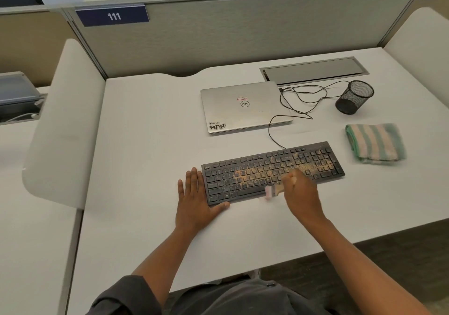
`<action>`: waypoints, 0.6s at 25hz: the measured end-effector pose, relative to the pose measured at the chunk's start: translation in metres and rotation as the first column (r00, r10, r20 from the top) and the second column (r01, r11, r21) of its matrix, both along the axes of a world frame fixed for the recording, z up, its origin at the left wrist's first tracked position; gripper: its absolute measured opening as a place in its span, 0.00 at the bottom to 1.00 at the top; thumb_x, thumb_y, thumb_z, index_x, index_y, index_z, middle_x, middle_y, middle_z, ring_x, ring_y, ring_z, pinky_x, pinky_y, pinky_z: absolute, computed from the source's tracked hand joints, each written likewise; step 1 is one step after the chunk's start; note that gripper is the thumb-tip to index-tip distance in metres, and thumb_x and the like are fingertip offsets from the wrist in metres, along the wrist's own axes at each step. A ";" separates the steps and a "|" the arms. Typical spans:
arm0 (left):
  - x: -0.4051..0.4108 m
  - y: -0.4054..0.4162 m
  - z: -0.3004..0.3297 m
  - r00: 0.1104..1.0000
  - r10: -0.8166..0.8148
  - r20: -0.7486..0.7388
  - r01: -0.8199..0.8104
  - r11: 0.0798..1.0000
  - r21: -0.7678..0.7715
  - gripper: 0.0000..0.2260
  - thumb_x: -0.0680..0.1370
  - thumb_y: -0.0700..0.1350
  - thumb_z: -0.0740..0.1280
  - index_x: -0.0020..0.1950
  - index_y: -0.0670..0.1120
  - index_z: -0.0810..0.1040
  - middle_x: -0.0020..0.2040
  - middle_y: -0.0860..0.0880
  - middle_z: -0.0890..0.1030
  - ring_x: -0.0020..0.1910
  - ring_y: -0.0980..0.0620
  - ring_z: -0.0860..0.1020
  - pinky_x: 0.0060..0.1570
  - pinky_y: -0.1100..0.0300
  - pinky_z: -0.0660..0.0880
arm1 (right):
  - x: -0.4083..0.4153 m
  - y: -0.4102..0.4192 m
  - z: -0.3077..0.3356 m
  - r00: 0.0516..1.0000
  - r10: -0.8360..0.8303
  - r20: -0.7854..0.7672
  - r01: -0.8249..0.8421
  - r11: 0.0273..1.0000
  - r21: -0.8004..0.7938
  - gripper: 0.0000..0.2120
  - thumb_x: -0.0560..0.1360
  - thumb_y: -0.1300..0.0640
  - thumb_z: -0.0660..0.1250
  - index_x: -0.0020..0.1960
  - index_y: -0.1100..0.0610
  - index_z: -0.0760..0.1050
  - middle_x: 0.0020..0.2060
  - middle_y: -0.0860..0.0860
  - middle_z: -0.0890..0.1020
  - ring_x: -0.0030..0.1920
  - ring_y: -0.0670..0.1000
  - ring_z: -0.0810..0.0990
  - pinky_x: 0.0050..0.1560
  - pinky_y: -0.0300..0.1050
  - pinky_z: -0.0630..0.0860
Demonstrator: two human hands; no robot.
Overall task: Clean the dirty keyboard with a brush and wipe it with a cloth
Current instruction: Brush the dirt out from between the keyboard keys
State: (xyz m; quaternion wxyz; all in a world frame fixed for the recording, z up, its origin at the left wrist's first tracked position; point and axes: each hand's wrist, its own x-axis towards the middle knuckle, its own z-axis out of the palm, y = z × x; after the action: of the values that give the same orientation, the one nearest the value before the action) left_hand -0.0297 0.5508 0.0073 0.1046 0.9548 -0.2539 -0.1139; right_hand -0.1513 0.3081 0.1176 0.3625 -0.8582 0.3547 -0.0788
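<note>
A black keyboard (272, 171) lies on the white desk, its middle and right keys covered in yellowish dust. My left hand (195, 198) lies flat on the desk against the keyboard's left end, fingers straight, thumb along the front edge. My right hand (302, 194) grips a small brush (273, 190) by its wooden handle; the blurred pale bristles sit over the keyboard's front edge near the space bar. A folded green-and-white striped cloth (375, 143) lies to the right of the keyboard, untouched.
A closed silver laptop (243, 107) sits behind the keyboard, with a black cable (298, 101) looping from it to the keyboard. A black mesh pen cup (354, 97) stands at the back right. A grey cable hatch (313, 70) is set into the desk (150, 144), below the partition wall.
</note>
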 end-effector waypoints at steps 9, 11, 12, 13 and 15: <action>0.000 0.000 0.001 1.000 -0.002 -0.004 0.002 1.000 0.013 0.58 0.67 0.83 0.43 0.82 0.42 0.36 0.82 0.43 0.36 0.79 0.48 0.31 0.78 0.44 0.33 | 0.003 -0.005 0.000 0.998 -0.050 0.026 0.045 0.985 0.165 0.09 0.81 0.58 0.60 0.48 0.58 0.77 0.36 0.54 0.81 0.36 0.51 0.79 0.32 0.42 0.70; 0.000 0.000 0.001 1.000 0.000 -0.006 0.000 1.000 0.013 0.58 0.67 0.83 0.43 0.82 0.42 0.36 0.82 0.43 0.36 0.80 0.48 0.31 0.78 0.44 0.32 | 0.007 -0.013 0.005 0.994 -0.097 0.058 0.096 0.995 0.023 0.09 0.82 0.58 0.60 0.48 0.60 0.76 0.38 0.54 0.80 0.38 0.52 0.77 0.31 0.40 0.68; 0.000 0.000 0.001 1.000 0.001 -0.007 -0.001 1.000 0.012 0.59 0.67 0.83 0.42 0.82 0.42 0.36 0.82 0.43 0.36 0.80 0.48 0.31 0.78 0.44 0.32 | 0.008 -0.019 0.009 0.989 -0.126 0.083 0.127 0.992 -0.005 0.09 0.82 0.58 0.60 0.48 0.61 0.76 0.38 0.54 0.80 0.38 0.53 0.77 0.31 0.40 0.67; 0.000 0.000 0.001 1.000 0.001 -0.006 -0.001 1.000 0.011 0.59 0.67 0.83 0.42 0.82 0.41 0.37 0.82 0.43 0.37 0.80 0.48 0.31 0.78 0.45 0.32 | 0.009 -0.025 0.013 0.985 -0.140 0.104 0.143 0.989 -0.021 0.09 0.82 0.58 0.60 0.48 0.61 0.76 0.38 0.55 0.80 0.38 0.54 0.78 0.30 0.40 0.66; -0.001 0.000 0.001 1.000 0.000 0.001 0.000 1.000 -0.002 0.59 0.67 0.84 0.42 0.82 0.41 0.37 0.82 0.43 0.37 0.80 0.48 0.32 0.78 0.45 0.32 | 0.010 -0.033 0.016 0.984 -0.134 0.117 0.141 0.989 -0.047 0.09 0.81 0.58 0.60 0.48 0.63 0.76 0.38 0.55 0.79 0.38 0.55 0.76 0.31 0.40 0.66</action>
State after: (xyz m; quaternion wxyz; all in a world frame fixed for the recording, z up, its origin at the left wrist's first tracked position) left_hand -0.0302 0.5508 0.0084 0.1055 0.9547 -0.2541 -0.1133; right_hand -0.1414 0.2750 0.1340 0.3519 -0.8355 0.3897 -0.1619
